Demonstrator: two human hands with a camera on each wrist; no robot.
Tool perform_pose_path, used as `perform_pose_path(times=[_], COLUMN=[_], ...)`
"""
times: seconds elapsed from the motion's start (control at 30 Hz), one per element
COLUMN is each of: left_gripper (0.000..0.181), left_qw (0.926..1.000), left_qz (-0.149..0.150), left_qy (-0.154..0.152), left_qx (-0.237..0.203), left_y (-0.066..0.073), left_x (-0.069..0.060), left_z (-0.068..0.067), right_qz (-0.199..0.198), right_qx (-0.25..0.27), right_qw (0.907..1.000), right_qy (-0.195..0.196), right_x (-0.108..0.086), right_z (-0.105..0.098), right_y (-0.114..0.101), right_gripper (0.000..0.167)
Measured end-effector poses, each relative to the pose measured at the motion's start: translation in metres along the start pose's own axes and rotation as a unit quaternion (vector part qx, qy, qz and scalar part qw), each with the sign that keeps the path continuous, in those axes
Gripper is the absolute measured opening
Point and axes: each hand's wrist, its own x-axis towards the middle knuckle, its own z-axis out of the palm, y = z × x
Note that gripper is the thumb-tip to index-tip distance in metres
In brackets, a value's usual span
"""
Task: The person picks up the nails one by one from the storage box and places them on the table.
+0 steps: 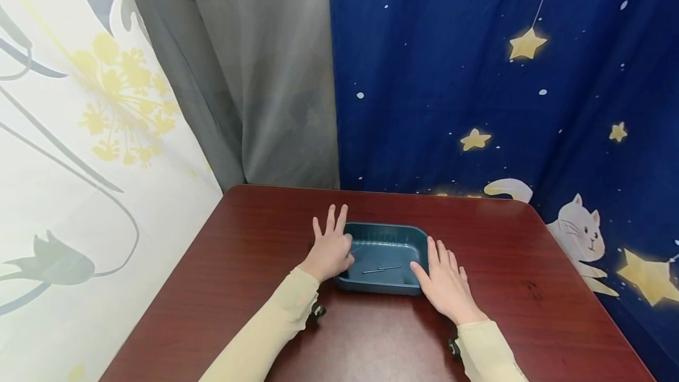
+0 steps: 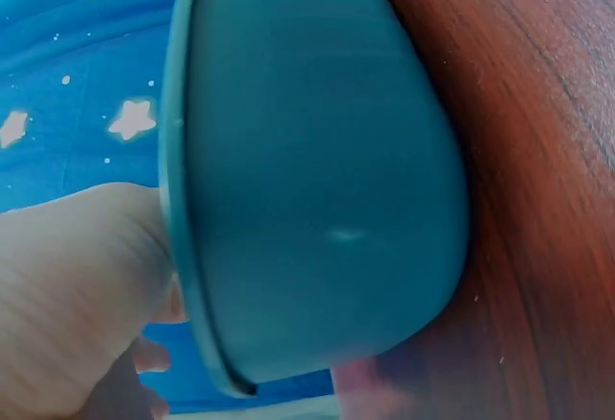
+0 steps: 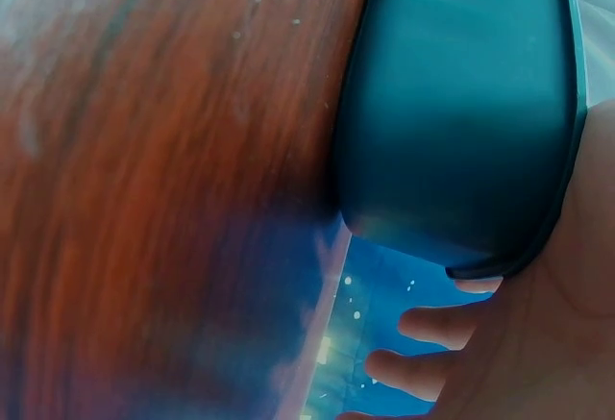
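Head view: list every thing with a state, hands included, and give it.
Oblong teal plastic tray: upright, uncovered
Two thin grey rods: lying in the tray
Left hand: thumb and forefinger curled, grip unclear
Right hand: fingers straight, at tray's right end
Blue starry fabric curtain: hanging
Grey fabric curtain: hanging

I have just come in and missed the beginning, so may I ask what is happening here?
A person works at a blue tray on a table. The right hand rests at the tray's right end. The left hand is at the left end, thumb and forefinger near a thin sliver; whether it is pinched is unclear. Two thin rods lie inside.
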Motion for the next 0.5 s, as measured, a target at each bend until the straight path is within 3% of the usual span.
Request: perform_pose_path(times=[0.27, 0.5], left_gripper=[0.012, 0.008], left_qw=[0.9974, 0.9939], left_qz=[0.018, 0.022], left_qy=[0.07, 0.107], left_qx=[0.0, 0.008], left_y=[-0.009, -0.024], left_x=[-0.006, -0.01], left_z=[-0.01, -0.019], right_qz=[-0.003, 0.0], right_qx=[-0.002, 0.001], right_qw=[1.0, 1.0], right_qy=[0.004, 0.004], right_x=[0.002, 0.004], right_z=[0.002, 0.004], right_y=[0.0, 0.0], right_gripper=[0.086, 0.086])
